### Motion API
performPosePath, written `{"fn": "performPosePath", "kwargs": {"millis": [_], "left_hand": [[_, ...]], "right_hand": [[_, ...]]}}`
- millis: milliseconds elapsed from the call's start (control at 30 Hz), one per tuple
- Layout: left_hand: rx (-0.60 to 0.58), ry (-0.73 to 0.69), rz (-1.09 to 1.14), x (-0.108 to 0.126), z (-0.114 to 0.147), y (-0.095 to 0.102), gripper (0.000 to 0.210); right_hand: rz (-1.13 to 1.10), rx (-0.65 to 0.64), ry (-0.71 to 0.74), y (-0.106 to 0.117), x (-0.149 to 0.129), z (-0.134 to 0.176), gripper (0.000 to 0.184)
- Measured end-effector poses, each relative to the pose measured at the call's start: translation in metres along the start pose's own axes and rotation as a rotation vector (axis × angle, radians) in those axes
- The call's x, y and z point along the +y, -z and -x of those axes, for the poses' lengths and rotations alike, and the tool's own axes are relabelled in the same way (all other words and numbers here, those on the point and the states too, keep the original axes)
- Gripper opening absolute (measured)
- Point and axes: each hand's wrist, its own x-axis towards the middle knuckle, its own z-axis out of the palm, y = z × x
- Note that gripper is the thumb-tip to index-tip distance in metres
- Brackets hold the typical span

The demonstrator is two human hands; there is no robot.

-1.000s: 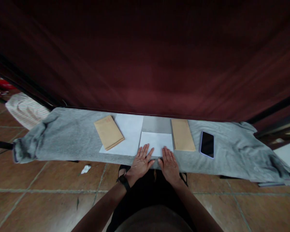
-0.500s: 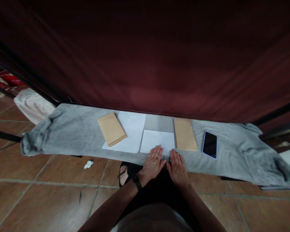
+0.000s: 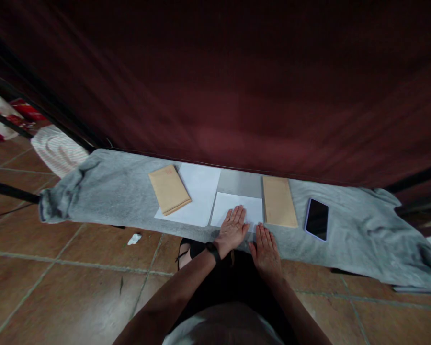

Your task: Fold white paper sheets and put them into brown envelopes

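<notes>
A white sheet of paper [image 3: 224, 203], apparently folded, lies on the grey cloth in front of me. My left hand [image 3: 234, 227] rests flat across its lower right part, fingers stretched out. Beside it, my right hand [image 3: 266, 249] lies flat on the cloth, with its fingertips at the paper's lower right corner. To the left is a larger white stack of paper [image 3: 203, 191], partly covered by brown envelopes [image 3: 169, 189]. Another brown envelope or stack of them [image 3: 280, 201] lies just right of the folded sheet.
A phone [image 3: 316, 219] in a purple case lies to the right on the grey cloth [image 3: 111, 191]. A dark red curtain [image 3: 230, 110] hangs along the far edge. Striped fabric [image 3: 59, 151] hangs at the left, and a white scrap [image 3: 134, 238] is on the tiled floor.
My left hand has slid forward and slightly right, further onto the folded sheet. My right hand stays near the same corner. The whole view has shifted a little.
</notes>
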Motion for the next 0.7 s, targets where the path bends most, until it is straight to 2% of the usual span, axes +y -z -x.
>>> {"fn": "performPosePath", "kwargs": {"millis": [100, 267, 367, 533, 700], "left_hand": [[0.008, 0.017, 0.019, -0.001, -0.02, -0.006, 0.06], [0.01, 0.088, 0.012, -0.037, -0.033, -0.001, 0.062], [0.014, 0.123, 0.006, -0.049, -0.035, 0.002, 0.064], [0.058, 0.164, 0.008, -0.037, -0.025, -0.002, 0.064], [0.045, 0.032, 0.005, -0.02, 0.0, 0.0, 0.06]], "right_hand": [[-0.006, -0.015, 0.007, 0.003, 0.0, -0.001, 0.07], [-0.011, -0.035, -0.001, 0.007, -0.001, -0.003, 0.07], [-0.013, -0.045, -0.005, 0.008, -0.002, -0.004, 0.07], [-0.012, -0.036, 0.004, 0.008, -0.002, -0.003, 0.071], [-0.049, -0.021, -0.028, 0.009, -0.002, -0.004, 0.067]]}}
